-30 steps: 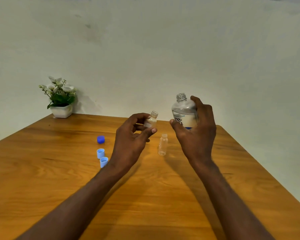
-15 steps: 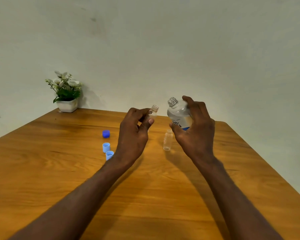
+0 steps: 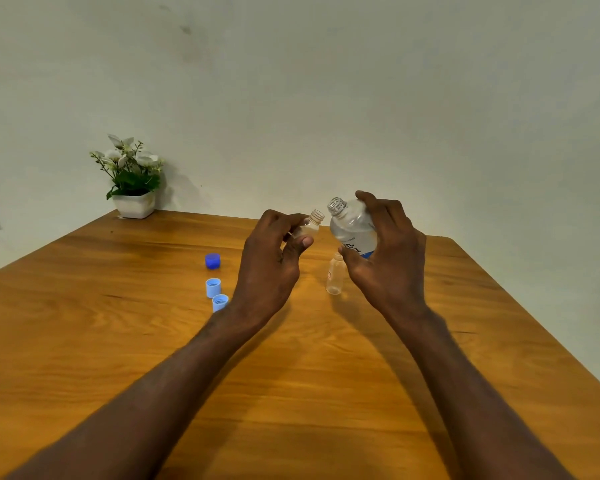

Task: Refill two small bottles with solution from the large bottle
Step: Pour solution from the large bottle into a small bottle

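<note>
The large bottle (image 3: 353, 227) is now tipped left, its open neck leaning toward the mouth of the small bottle (image 3: 310, 227); a second ago it stood upright in the same hand. Necks have closed in too: now just beside each other, not touching. Judgement: pour is about to start, no liquid seen crossing yet.

Right hand (image 3: 387, 263) wraps the large bottle's body, thumb under the label side, fingers (image 3: 378, 209) curled over the top and far side. Firm grasp, hand mostly closed around it. Liquid inside looks clear; level hard to read.

Left hand (image 3: 269, 259) pinches the small bottle between thumb and fingertips, neck poking out up and right of the grip, tilted toward the large bottle. Looks empty or near empty, cannot tell for sure.

Second small bottle (image 3: 335, 277) stands upright on the table (image 3: 118, 341), uncapped, below and between the two grips, just under the right thumb. Looks empty.

Three caps left of the left hand: dark blue cap (image 3: 212, 261) farthest, two light blue caps (image 3: 213, 287) (image 3: 220, 302) nearer the wrist, open side up.

Neither small bottle filled yet, so task is early. Narrow neck: spill risk if the tilt goes fast.
</note>
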The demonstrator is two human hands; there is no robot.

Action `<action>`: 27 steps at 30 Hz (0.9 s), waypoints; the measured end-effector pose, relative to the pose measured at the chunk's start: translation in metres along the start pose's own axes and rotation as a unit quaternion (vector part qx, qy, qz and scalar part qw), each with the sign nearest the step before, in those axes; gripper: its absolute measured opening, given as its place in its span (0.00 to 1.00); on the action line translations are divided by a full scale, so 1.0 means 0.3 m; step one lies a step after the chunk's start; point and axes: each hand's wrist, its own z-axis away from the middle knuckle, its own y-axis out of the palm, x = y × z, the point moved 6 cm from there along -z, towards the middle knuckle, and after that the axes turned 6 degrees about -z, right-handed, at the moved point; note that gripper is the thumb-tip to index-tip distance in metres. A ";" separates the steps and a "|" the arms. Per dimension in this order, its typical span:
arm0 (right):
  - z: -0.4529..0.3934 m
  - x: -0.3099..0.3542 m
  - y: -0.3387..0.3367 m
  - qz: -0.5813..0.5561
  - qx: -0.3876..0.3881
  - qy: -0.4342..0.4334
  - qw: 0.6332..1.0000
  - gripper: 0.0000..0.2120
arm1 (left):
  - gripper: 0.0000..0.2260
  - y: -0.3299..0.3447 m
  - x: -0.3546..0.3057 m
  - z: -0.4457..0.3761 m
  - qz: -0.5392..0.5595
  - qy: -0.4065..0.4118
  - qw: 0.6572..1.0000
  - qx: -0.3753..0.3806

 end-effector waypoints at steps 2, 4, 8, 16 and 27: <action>0.002 0.000 0.004 0.007 0.004 -0.001 1.000 0.42 | 0.13 0.002 -0.001 0.000 0.000 0.002 1.000 0.003; 0.002 -0.001 0.007 0.014 0.008 -0.004 1.000 0.42 | 0.13 0.003 -0.001 0.000 -0.001 0.005 1.000 0.004; 0.003 0.001 0.012 0.025 0.016 -0.006 1.000 0.42 | 0.14 0.005 -0.002 0.002 -0.010 0.010 1.000 0.013; 0.004 -0.004 0.016 0.026 0.019 -0.008 0.999 0.41 | 0.14 0.008 -0.001 0.004 -0.015 0.013 1.000 0.021; 0.005 -0.006 0.020 0.028 0.026 -0.006 0.999 0.41 | 0.13 0.013 0.002 0.007 -0.024 0.006 0.999 0.029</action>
